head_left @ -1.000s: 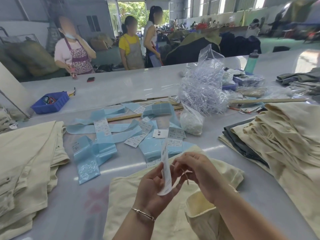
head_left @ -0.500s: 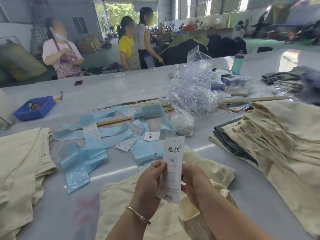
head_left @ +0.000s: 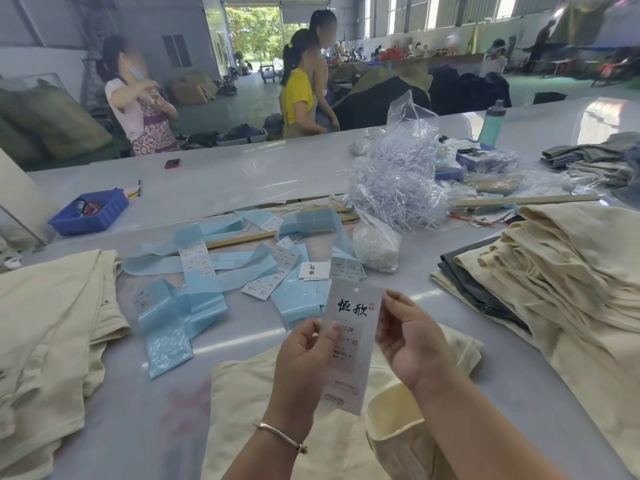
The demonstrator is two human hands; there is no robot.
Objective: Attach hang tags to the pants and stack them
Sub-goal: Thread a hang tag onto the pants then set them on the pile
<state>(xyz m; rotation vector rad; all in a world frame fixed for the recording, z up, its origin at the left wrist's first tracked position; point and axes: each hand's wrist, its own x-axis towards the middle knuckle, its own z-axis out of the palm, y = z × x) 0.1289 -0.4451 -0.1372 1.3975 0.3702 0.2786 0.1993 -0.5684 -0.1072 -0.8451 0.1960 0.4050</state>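
White hang tag now faces us, turned flat from edge-on; our left hand pinches it, right hand seemingly steadying its edge, cream pants below untagged.

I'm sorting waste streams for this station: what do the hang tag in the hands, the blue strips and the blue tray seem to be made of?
Hang tag: looks like stiff white card, matte with printed ink; it stays flat while held upright.
Blue strips: seemingly thin glossy plastic film or release liner; they curl, crease and catch glints.
Blue tray: apparently rigid moulded plastic with straight walls and even colour.
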